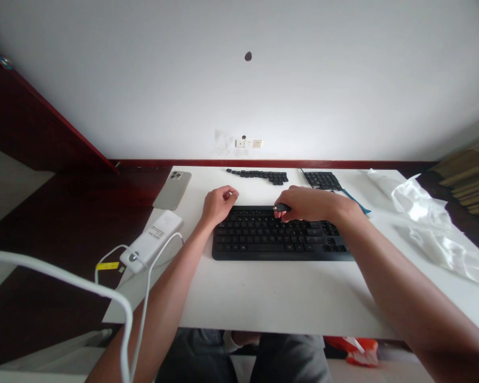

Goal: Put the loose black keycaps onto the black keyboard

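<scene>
A black keyboard [259,247] lies flat on the white table. My right hand [305,204] is over its upper middle, closed on a small black-handled tool [282,207] with a shiny metal end; its exact kind is unclear. That hand and forearm cover some keys on the right. At the keyboard's upper left corner rests my left hand [219,205], fingers loosely curled, with nothing visible in them. Behind the keyboard, loose black keycaps [263,175] stand in a row. Farther right is a block of black keys [323,180], partly behind my right hand.
A phone [172,190] and a white power bank [154,239] with white cables [120,298] sit on the left. Crumpled clear plastic [419,207] covers the right side. Beside the key block lies a blue strip [357,202]. A wall with sockets [248,143] stands behind.
</scene>
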Tool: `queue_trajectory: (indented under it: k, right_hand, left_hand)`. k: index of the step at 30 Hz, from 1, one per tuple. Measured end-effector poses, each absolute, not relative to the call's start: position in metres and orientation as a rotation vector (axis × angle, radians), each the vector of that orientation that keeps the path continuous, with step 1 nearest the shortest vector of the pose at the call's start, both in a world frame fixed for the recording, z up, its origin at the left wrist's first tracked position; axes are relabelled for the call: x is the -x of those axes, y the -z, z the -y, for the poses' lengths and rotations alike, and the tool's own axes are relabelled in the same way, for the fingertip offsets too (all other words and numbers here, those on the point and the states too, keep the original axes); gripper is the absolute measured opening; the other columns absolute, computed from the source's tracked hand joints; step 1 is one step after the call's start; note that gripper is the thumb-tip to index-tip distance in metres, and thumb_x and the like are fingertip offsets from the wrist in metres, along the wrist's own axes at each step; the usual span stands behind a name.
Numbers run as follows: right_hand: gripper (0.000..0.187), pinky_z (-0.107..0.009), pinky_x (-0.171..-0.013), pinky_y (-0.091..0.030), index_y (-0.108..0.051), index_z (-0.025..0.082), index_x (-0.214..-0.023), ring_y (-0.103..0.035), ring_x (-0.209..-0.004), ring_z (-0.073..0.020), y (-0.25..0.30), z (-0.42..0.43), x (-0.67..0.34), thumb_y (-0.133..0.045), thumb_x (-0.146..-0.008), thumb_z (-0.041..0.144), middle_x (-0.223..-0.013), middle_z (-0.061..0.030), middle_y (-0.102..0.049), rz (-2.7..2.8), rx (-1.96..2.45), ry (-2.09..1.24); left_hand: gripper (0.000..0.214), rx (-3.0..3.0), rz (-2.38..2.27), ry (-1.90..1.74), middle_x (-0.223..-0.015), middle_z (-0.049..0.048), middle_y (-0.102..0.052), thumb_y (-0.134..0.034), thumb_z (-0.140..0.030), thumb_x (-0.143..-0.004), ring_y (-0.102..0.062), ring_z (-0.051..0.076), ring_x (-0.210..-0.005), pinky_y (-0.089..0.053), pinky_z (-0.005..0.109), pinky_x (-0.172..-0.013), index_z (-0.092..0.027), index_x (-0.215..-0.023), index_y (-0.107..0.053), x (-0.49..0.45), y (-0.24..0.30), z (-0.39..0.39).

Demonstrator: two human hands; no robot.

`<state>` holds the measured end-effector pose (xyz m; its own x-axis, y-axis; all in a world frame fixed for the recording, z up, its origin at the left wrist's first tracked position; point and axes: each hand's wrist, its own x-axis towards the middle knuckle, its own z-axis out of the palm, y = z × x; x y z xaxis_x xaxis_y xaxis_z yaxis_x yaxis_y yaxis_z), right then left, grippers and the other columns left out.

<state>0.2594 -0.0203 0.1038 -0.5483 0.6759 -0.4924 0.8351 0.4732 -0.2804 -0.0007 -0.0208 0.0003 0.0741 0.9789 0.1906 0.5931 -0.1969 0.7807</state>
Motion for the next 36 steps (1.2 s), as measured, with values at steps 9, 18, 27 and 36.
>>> queue_trajectory:
  k: [9, 18, 27, 36]
  right_hand:
    - [0.013, -0.031, -0.075, -0.045, -0.079, 0.025, -0.095, -0.07, -0.091, -0.0239, -0.098, 0.023, -0.254, -0.073, -0.084, 0.025, -0.093, -0.0045, -0.077, -2.433, -1.266, 0.686]
    - [0.007, -0.031, -0.064, -0.039, -0.073, 0.02, -0.076, -0.068, -0.075, -0.0221, -0.103, 0.035, -0.241, -0.072, -0.082, 0.02, -0.078, -0.0064, -0.072, -2.424, -1.327, 0.54]
    - [0.016, -0.032, -0.06, -0.035, -0.067, 0.019, -0.069, -0.063, -0.062, -0.0202, -0.1, 0.041, -0.235, -0.064, -0.084, 0.014, -0.071, -0.0067, -0.068, -2.438, -1.356, 0.432]
    - [0.011, -0.03, -0.063, -0.041, -0.072, 0.022, -0.074, -0.068, -0.071, -0.0204, -0.094, 0.028, -0.244, -0.066, -0.079, 0.015, -0.076, -0.004, -0.072, -2.403, -1.341, 0.673]
  left_hand:
    - [0.024, -1.852, -1.555, -0.983, -0.064, -0.0016, -0.061, -0.059, -0.036, -0.09, -0.052, 0.013, -0.062, -0.036, 0.026, -0.064, -0.02, -0.084, -0.076, 0.001, 0.0, 0.02]
    - [0.024, -1.849, -1.558, -0.971, -0.064, -0.0015, -0.06, -0.058, -0.036, -0.09, -0.05, 0.014, -0.062, -0.035, 0.026, -0.064, -0.02, -0.084, -0.075, 0.001, -0.002, 0.022]
    - [0.024, -1.836, -1.56, -0.964, -0.063, -0.0017, -0.058, -0.058, -0.036, -0.09, -0.05, 0.014, -0.061, -0.034, 0.026, -0.062, -0.021, -0.083, -0.075, 0.0, -0.002, 0.021]
    - [0.024, -1.838, -1.563, -0.974, -0.064, -0.0021, -0.061, -0.058, -0.037, -0.091, -0.052, 0.013, -0.062, -0.036, 0.025, -0.064, -0.022, -0.083, -0.075, 0.001, 0.0, 0.021]
